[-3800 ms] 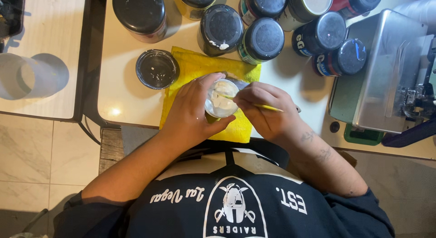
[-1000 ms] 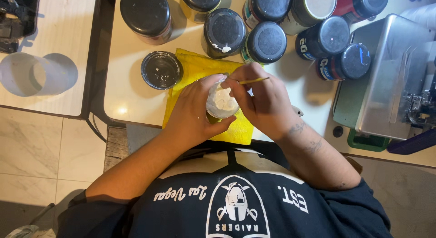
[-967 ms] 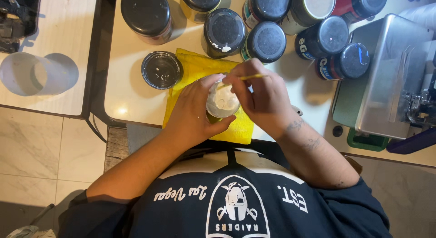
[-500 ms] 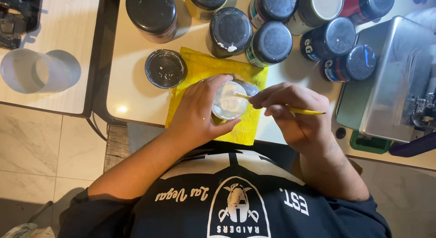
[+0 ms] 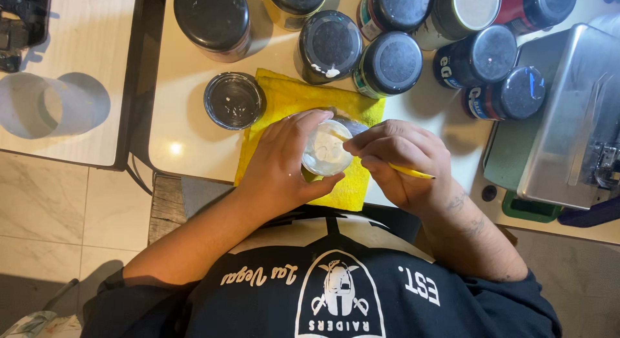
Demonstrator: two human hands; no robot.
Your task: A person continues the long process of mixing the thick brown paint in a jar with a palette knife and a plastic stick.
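Observation:
My left hand (image 5: 284, 163) wraps around a small open jar (image 5: 326, 149) with pale creamy contents, held over a yellow cloth (image 5: 294, 102) on the beige table (image 5: 187, 144). My right hand (image 5: 403, 160) grips a thin yellow stick (image 5: 410, 173), and its tip reaches into the jar's mouth. The jar's black lid (image 5: 234, 100) lies upside down to the left, partly on the cloth's edge. My fingers hide most of the jar's wall.
Several black-lidded jars (image 5: 329, 44) stand in a cluster along the far side of the table. A metal box (image 5: 568, 125) on a green base sits at the right. A clear plastic cup (image 5: 48, 105) lies on a separate table at the left. Tiled floor shows below.
My right hand has drawn back in toward the jar, so the yellow stick now sticks out less to the right. My left hand still holds the jar.

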